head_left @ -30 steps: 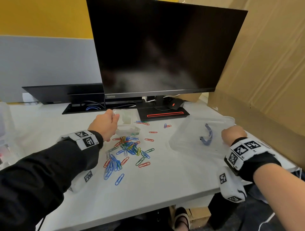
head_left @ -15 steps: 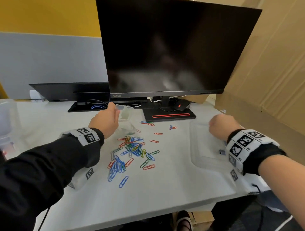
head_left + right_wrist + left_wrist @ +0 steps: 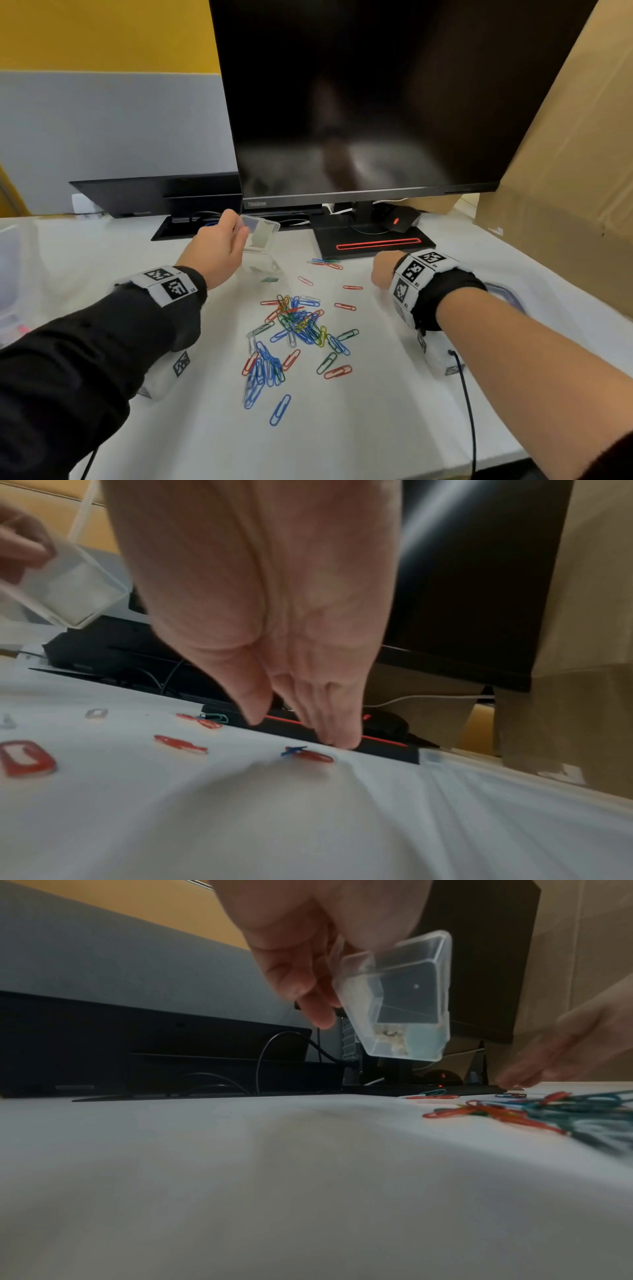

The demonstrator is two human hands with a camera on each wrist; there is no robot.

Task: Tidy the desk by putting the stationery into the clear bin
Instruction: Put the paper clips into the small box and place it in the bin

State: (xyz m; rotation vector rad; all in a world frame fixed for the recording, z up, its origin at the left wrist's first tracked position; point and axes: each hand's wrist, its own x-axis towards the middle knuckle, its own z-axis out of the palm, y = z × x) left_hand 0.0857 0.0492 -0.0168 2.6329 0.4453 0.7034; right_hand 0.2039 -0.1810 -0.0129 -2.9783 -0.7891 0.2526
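Several coloured paper clips (image 3: 298,325) lie scattered in the middle of the white desk (image 3: 342,428). My left hand (image 3: 239,233) grips a small clear plastic box (image 3: 262,233), tilted and lifted off the desk; in the left wrist view the box (image 3: 397,996) looks nearly empty. A second clear piece (image 3: 265,270) lies under it. My right hand (image 3: 378,281) points its straight fingers down near a red clip (image 3: 352,287), holding nothing; the right wrist view shows its fingertips (image 3: 339,739) just above a red clip (image 3: 311,756). The clear bin (image 3: 513,298) sits behind my right forearm, mostly hidden.
A black monitor (image 3: 359,102) on its stand (image 3: 373,243) fills the back of the desk, with a mouse (image 3: 399,221) and a cable tray (image 3: 178,226) beside it. Cardboard (image 3: 565,205) walls off the right. Another clear container (image 3: 10,274) stands at the left edge.
My right hand left the clear bin and swung left to the loose clips in front of the monitor stand. My left hand lifted the small clear box off the desk.
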